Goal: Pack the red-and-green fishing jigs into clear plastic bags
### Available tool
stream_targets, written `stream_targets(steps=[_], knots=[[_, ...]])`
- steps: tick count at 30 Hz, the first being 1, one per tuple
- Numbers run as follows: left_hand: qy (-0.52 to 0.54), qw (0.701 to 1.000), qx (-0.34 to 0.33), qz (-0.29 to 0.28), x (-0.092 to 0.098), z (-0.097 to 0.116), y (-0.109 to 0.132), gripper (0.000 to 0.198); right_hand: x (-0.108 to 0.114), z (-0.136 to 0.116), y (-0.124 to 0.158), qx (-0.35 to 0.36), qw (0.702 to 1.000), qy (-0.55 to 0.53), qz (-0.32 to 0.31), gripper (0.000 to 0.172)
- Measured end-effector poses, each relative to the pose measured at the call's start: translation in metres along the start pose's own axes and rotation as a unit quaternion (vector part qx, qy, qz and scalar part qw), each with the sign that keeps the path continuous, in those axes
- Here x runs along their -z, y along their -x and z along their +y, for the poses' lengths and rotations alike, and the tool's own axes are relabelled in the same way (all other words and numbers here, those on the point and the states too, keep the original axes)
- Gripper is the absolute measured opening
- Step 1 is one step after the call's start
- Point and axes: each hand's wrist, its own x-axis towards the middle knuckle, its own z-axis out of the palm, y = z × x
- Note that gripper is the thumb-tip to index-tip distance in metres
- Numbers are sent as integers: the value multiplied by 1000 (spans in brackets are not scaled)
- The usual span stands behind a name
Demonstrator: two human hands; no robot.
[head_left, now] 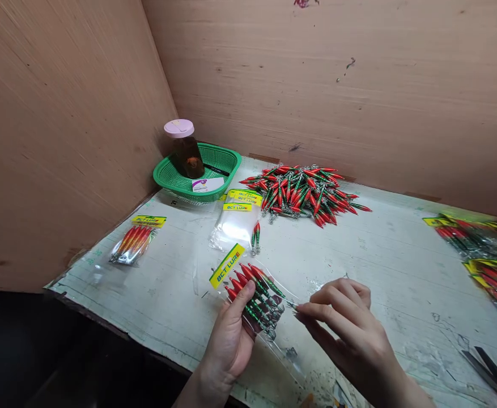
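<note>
**L hand (231,337) grips clear bag (226,266); R hand (352,320) pinches hook end of one lure (268,279)**

Clear bag w/ yellow-green "BCT LURE" header is in front of lure pile (299,195), a bit to its L, over the white surface (167,283). L fingers clamped on it: thumb across front, rest behind. Several red-green lures (254,309) lie side by side in it, red tips twd header, hooks twd other end. R thumb & index are together on hook end of the one lure at bag's R edge, in front of pile; can't tell if that lure is fully inside the film.

Stack of flat bags (235,224), same header: just L of pile's front edge. Two loose lures (255,237): in front of pile's L end, beside stack.

Green basket (208,197): L of pile; holds dark jar (188,157) w/ pink lid, white-purple card (208,185) & thin black item (216,170). Packed bag (148,221) w/ orange-red lures: far L of pile, nearer wearer.

More packed bags (476,275), red-green contents, blurred: well R of pile. Black-bladed tool (488,371), cut off by frame edge: front R of pile. Wood panel (328,73) stands behind pile.
</note>
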Motion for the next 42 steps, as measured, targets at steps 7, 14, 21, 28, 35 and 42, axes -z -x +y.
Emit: stream_targets(steps=[7,14,21,28,35,42], knots=[[-49,998,24,-23,-4,-6,4,38,2,0,10,3,999,-3,53,16],[-221,961,116,-123,-18,-12,-18,33,3,17,41,-5,1000,10,19,17],[-363,909,38,-200,-6,-34,-29,104,-24,21,79,-121,989,40,74,15],[-595,751,-216,-188,16,-50,-28,45,-39,30,93,-112,984,130,38,25],[-536,830,-74,-138,13,-41,-28,61,-36,9,94,-192,981,34,14,15],[-484,866,-12,-124,15,-41,-28,59,-61,-4,85,-247,960,-112,-71,11]])
